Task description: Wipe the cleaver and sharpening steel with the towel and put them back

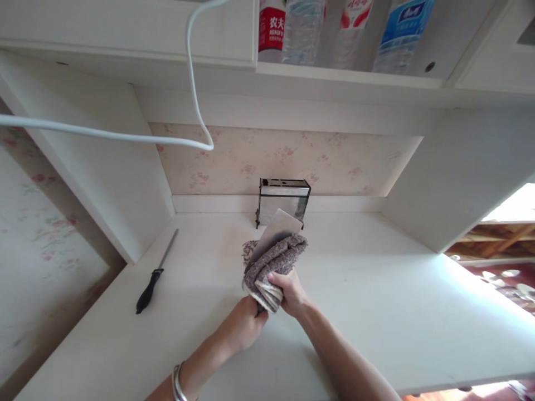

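Note:
A broad cleaver blade (279, 225) points up and away from me, wrapped low down in a grey-brown cloth (273, 264). My right hand (290, 292) clutches the bunched cloth against the blade. My left hand (246, 323) is closed around the knife's dark handle, which is mostly hidden under the cloth. A silver bracelet sits on my left wrist. Both hands hover just above the white counter (376, 289).
A metal knife block (283, 203) stands at the back wall behind the blade. A black-handled sharpening steel (154, 275) lies on the counter to the left. A white cable (192, 83) hangs across the upper left. Bottles (334, 28) stand on the shelf above.

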`<state>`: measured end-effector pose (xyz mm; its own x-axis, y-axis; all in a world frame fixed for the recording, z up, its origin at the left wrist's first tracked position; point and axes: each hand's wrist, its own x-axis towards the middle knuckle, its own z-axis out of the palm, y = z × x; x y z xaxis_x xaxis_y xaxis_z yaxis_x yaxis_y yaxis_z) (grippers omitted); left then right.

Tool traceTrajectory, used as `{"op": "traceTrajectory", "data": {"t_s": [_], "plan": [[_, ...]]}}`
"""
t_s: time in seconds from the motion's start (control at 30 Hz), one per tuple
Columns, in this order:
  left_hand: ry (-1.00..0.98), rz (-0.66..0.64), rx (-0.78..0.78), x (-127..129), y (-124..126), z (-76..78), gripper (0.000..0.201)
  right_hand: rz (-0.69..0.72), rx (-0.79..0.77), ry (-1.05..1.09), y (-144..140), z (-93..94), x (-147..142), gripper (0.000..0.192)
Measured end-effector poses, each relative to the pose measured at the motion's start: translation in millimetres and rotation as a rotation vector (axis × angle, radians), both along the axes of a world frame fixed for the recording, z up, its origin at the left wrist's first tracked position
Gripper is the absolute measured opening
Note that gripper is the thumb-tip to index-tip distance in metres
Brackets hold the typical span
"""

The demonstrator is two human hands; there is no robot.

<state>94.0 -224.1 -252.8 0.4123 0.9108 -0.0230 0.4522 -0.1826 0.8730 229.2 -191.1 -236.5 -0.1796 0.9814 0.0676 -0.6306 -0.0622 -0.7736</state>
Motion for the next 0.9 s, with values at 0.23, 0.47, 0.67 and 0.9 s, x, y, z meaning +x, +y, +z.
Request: {"op": "traceTrajectory", "data": {"t_s": [0.23,0.47,0.67,0.9], "plan": [[0.144,-0.069,0.044,1.5,0.8,-5.3,0.021,-0.259,-0.054,-0.121,-2.0,2.3,-4.5,0.030],[0.399,-0.122,0.038,-13.1,3.2,5.8,0.033,-0.442,-0.075,-0.057,8.2,9.3,20.2,0.031],[0.602,-0.089,0.224,-15.0,2.8,13.1,0.025,-0.568,-0.130,0.038,15.9,15.3,47.5,0.024],[0.754,0.047,0.541,-16.3,2.7,9.5,0.028,-0.663,-0.130,0.094,20.6,18.9,64.4,0.029]]}}
